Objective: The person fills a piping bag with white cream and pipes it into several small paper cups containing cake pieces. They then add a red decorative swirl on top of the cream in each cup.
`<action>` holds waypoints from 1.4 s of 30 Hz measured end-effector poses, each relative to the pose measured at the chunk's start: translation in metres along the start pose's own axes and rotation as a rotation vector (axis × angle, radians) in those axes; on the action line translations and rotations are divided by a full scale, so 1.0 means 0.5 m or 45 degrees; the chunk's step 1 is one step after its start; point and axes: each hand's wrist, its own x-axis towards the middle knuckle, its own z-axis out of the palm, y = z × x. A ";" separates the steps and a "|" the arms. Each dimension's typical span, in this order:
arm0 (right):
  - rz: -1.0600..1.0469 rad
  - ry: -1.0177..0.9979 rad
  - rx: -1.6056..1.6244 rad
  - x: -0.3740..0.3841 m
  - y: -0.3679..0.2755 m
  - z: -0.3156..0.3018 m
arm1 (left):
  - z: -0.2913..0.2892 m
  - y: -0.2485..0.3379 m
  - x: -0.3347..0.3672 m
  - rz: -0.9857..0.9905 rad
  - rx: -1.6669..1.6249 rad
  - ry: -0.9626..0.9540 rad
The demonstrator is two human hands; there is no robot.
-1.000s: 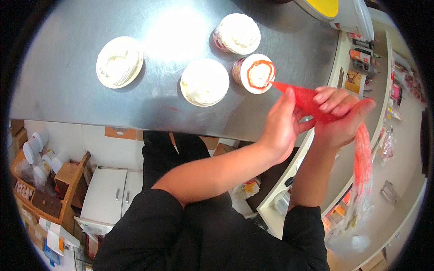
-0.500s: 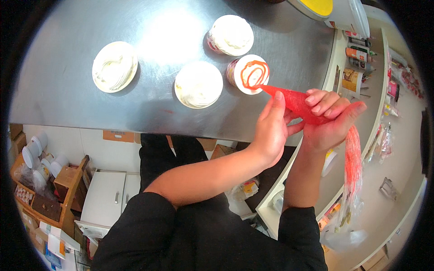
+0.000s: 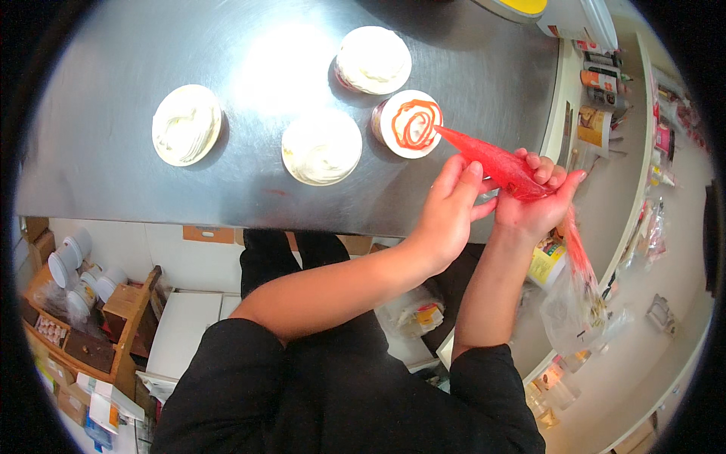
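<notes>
A clear piping bag filled with red sauce (image 3: 491, 160) points left, its tip beside the rim of a cream-topped cup with a red swirl (image 3: 412, 125). My right hand (image 3: 535, 198) is wrapped round the bag's body, and the bag's slack tail hangs below it. Fingers of my left hand (image 3: 454, 203) pinch the bag nearer its tip. Plain white cream tops three other cups: one behind the swirled cup (image 3: 373, 60), one to its left (image 3: 322, 147) and one farther left (image 3: 187, 125).
The cups stand on a shiny metal table (image 3: 249, 181). White tubs with yellow (image 3: 522, 7) sit at the far right corner. Along the right runs a white shelf (image 3: 643, 212) with jars and packets. A wooden rack with white tubs (image 3: 113, 325) is at lower left.
More red lines now circle the cream on the right cup. The bag tip has drawn back to the rim, and the right fingers curl tighter round the bag. The view shifted slightly.
</notes>
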 end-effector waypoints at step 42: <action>-0.300 -0.642 -0.606 0.083 0.024 0.280 | 0.070 0.162 0.089 0.201 -0.444 -0.084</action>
